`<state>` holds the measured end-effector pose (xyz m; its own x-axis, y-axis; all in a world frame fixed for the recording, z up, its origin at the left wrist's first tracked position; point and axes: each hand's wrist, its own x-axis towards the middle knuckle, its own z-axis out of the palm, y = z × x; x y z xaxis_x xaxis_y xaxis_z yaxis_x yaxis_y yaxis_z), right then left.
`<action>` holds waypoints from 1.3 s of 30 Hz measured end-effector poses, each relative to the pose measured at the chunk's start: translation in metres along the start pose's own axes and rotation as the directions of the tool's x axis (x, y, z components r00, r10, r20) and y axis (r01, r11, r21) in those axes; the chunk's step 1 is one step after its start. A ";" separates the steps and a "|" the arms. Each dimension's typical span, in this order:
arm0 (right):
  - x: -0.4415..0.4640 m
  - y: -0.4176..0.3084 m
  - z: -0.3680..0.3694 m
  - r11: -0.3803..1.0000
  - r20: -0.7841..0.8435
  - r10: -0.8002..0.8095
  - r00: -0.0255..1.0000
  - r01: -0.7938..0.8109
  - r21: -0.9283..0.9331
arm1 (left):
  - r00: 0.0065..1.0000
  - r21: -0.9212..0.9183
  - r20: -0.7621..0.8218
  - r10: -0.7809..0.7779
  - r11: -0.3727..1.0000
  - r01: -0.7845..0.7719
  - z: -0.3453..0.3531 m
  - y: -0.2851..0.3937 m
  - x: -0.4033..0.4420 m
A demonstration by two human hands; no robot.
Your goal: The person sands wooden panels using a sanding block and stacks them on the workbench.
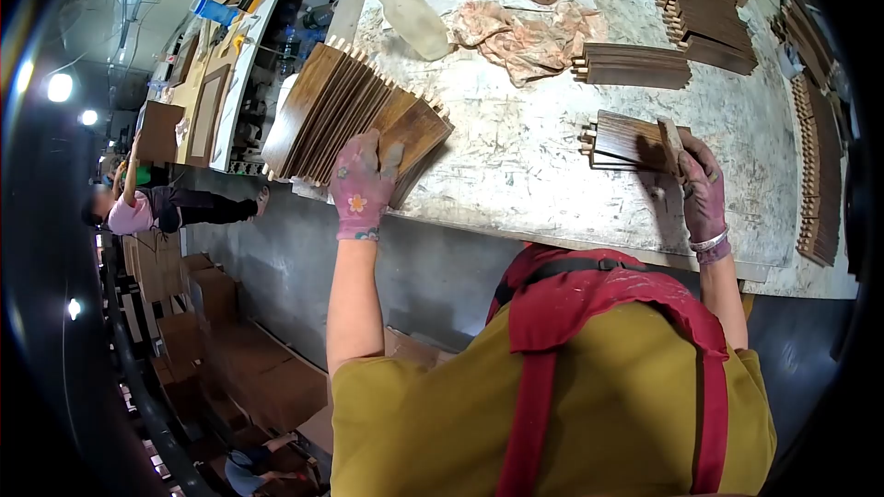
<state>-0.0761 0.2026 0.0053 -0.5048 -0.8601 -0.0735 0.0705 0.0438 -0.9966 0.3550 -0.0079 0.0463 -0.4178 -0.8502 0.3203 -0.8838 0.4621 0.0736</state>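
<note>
Nearest, creased red apron [603, 299] over mustard shirt [626, 405]; near front edge of tabletop [516, 179], with left hand [362, 186] half open on flat, pegged wooden slats [322, 115], right hand [704, 191] closed on thin wooden piece [669, 144].

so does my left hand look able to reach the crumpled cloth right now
Probably yes: past the wooden boards your left hand touches, bare tabletop leads to the crumpled cloth.

You can read no text, label, brand, number or sign: neither on the wooden boards [318, 115] at the near left corner of your table [525, 166], nor on the white-capped bottle [408, 20].
</note>
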 end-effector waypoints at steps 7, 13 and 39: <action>-0.004 -0.001 0.011 1.000 0.043 -0.010 0.999 0.010 0.000 | 0.990 0.036 0.097 0.100 0.994 -0.104 -0.004 0.001 -0.005; 0.000 0.000 0.026 0.997 0.102 0.051 0.994 -0.057 0.050 | 0.995 0.045 0.084 0.056 0.997 -0.060 -0.002 0.002 -0.004; 0.060 -0.014 0.102 0.868 0.026 -0.023 0.999 0.006 0.496 | 0.800 -0.206 0.100 0.592 0.798 -0.566 0.042 0.215 0.019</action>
<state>-0.0193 0.0987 0.0184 -0.4833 -0.8740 -0.0500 0.4846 -0.2195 -0.8468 0.1482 0.0642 0.0282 -0.8785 -0.4314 0.2054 -0.4259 0.9019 0.0726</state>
